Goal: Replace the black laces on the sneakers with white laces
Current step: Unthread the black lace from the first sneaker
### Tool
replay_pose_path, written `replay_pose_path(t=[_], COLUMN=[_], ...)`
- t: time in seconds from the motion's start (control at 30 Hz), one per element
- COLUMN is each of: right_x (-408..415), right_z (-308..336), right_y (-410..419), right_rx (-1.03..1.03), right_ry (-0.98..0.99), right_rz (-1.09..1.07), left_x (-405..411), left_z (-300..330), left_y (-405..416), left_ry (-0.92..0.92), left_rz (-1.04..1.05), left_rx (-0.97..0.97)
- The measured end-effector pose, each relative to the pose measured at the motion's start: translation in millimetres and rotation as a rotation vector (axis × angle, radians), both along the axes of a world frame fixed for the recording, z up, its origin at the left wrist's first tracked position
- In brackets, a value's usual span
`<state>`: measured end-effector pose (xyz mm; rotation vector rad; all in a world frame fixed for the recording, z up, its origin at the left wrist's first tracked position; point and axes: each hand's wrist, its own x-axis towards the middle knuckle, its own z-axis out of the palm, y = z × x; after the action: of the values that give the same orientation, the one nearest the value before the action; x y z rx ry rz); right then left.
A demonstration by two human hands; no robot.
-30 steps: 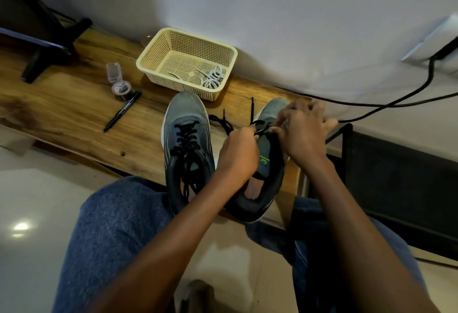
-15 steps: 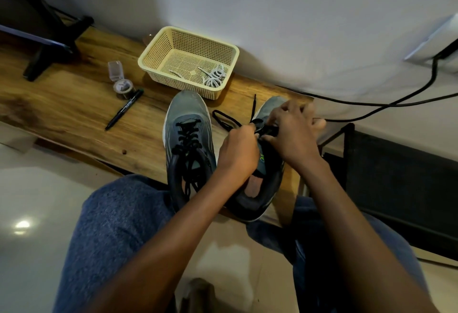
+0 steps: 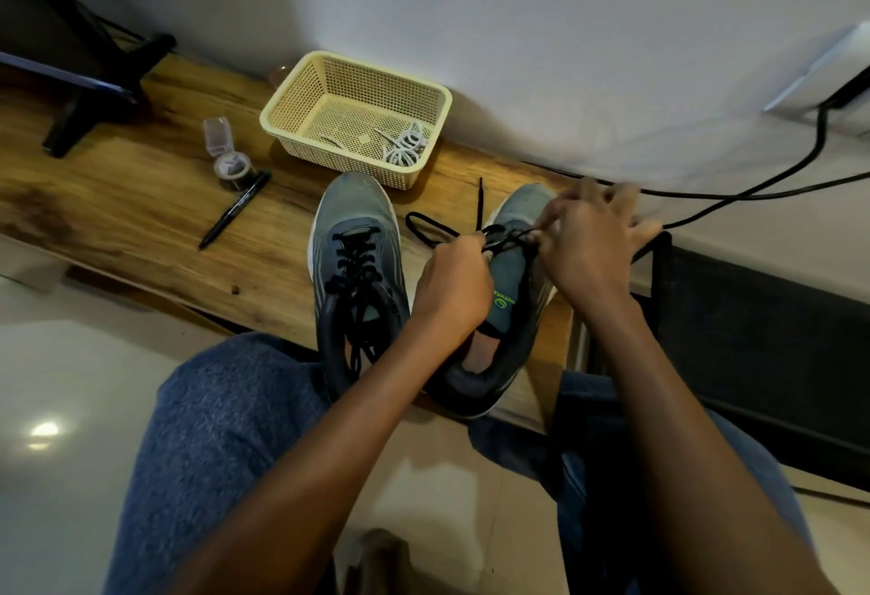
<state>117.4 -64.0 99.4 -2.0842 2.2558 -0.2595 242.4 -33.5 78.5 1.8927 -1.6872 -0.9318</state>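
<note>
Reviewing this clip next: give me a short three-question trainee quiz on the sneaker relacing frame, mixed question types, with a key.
1. True or false: the grey sneaker on the left is fully unlaced.
2. Where do the coiled white laces lie? A) on the wooden bench B) in the cream plastic mesh basket C) in the grey sneaker on the right
3. Fill in: the left hand and right hand both pinch the ____ lace over the right sneaker.

Key
1. False; its black lace is threaded.
2. B
3. black
</note>
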Motion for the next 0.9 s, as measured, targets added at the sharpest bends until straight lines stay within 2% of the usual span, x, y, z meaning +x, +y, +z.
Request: replay_pose_path(t=[0.07, 0.13, 0.3, 0.5, 0.6, 0.77, 0.9], right_x=[-9, -12, 2, 22, 15, -11, -7], right_z=[5, 5, 0, -9, -3, 9, 2], right_y=[-2, -2, 0, 6, 4, -4, -3], right_rx=[-0.038, -0.022, 0.130, 0.098, 0.036, -0.045, 0.049], right_ry=[-0.001, 0.017, -0.105, -0.018, 0.016, -0.009, -0.063], right_rz=[-0.146, -0.200, 0.023, 0.158, 0.121, -0.147, -0.027], left_x=[0, 0, 3, 2, 3, 2, 4], left_z=[0, -1, -1, 0, 0, 1, 2], left_y=[-1, 0, 0, 1, 0, -1, 0], left_ry=[0.005, -0.002, -0.029, -0.043, -0.014, -0.005, -0.025], left_rz=[-0.003, -0.008, -0.008, -0.025, -0.012, -0.003, 0.004], left_rx=[-0.006, -0.007, -0.010, -0.012, -0.002, 0.018, 0.028])
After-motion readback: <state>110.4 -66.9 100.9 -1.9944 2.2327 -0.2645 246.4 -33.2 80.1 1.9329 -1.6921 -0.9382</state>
